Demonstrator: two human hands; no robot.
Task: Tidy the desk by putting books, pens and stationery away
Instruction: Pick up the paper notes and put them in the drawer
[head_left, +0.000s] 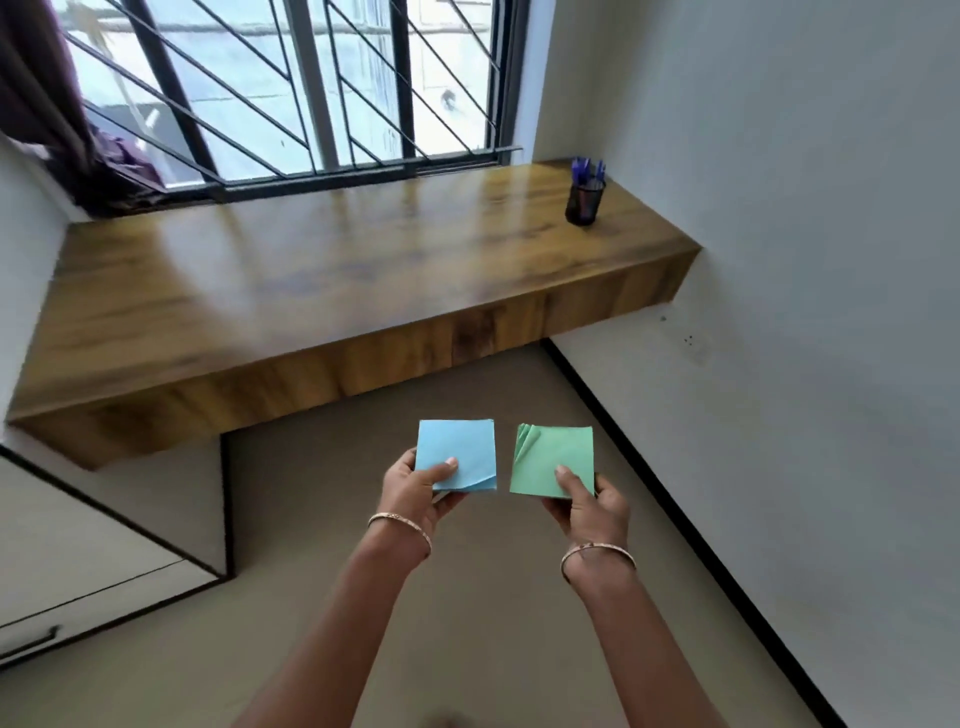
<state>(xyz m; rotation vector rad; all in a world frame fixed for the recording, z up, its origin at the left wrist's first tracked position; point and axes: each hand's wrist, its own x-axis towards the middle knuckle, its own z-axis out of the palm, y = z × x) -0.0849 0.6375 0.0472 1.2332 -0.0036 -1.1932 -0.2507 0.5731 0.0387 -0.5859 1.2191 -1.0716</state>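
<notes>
Each hand's fingers (448, 464) pinch a paper pad (455, 451).

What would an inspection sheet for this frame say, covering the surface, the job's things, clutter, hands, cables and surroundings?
Surface: wooden desk under the window, glossy.
Job's things: blue note pad and green note pad, both held above the floor; mesh pen holder with blue pens at the desk's far right corner.
Clutter: nothing seen on the desk besides the holder.
Hands: left hand grips the blue pad, right hand the green pad.
Cables: nothing seen.
Surroundings: barred window, dark curtain, cabinet at left.
</notes>
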